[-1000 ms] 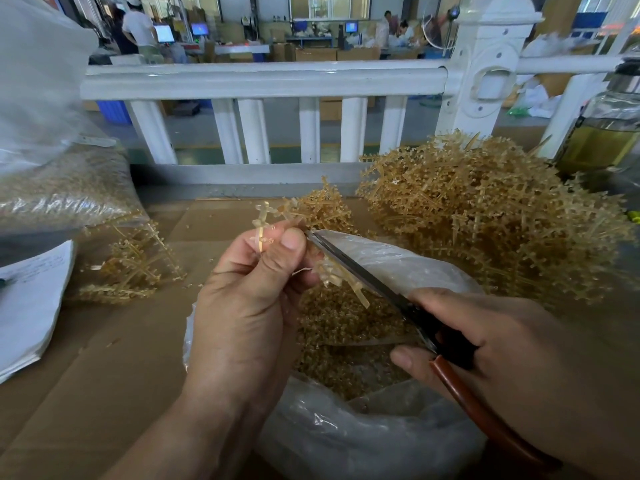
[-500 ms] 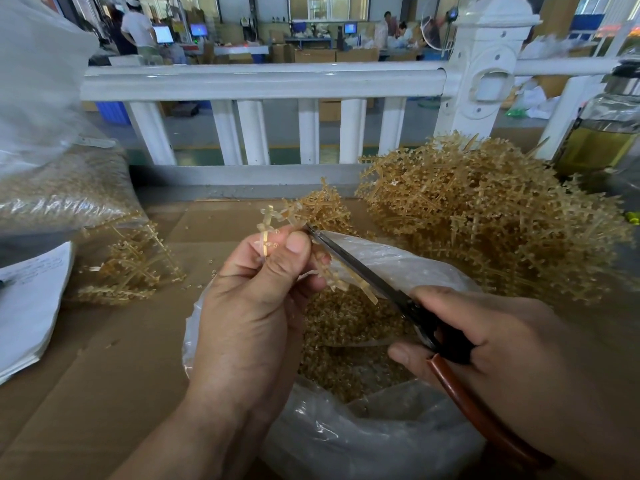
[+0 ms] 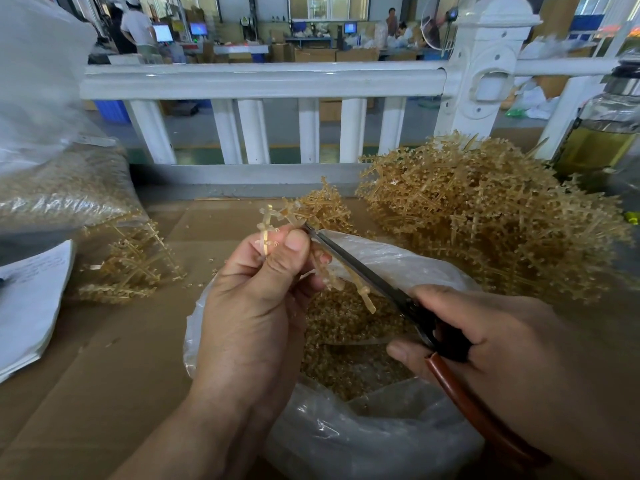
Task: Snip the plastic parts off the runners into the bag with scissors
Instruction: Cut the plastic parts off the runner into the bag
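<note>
Cardboard-covered bench (image 3: 104,375), factory floor behind. Working near to far:

- Right hand (image 3: 502,341) is wrapped round the scissors (image 3: 363,271), fingers curled over the black pivot end, with the red-brown handle (image 3: 467,403) running back under the palm.
- The clear bag (image 3: 363,445) sits open directly under both grips. The cut parts (image 3: 346,327) inside it already form a fair layer.
- Left hand (image 3: 252,306) pinches a runner (image 3: 362,294) between thumb and curled fingers. One end sticks up above the thumb and the other hangs below the grip, over the bag mouth.
- The scissor tip sits right at the left thumb, against the upper end of the runner. The blades look nearly together. We can't tell if a part is between them.

Our read: mid-snip on this runner, which looks mostly stripped, so we're well into the cycle.

Next move, as we judge it: keep the cut point over the bag so parts drop in, and keep the blade off the thumb, since clearance there is tight.

Beyond the grip:
- uncut runner pile (image 3: 485,216) to the right
- small heap of runners (image 3: 131,265) to the left, with a paper stack (image 3: 31,299) beside it and a filled bag (image 3: 62,188) behind
- white railing (image 3: 263,79) at the far edge
</note>
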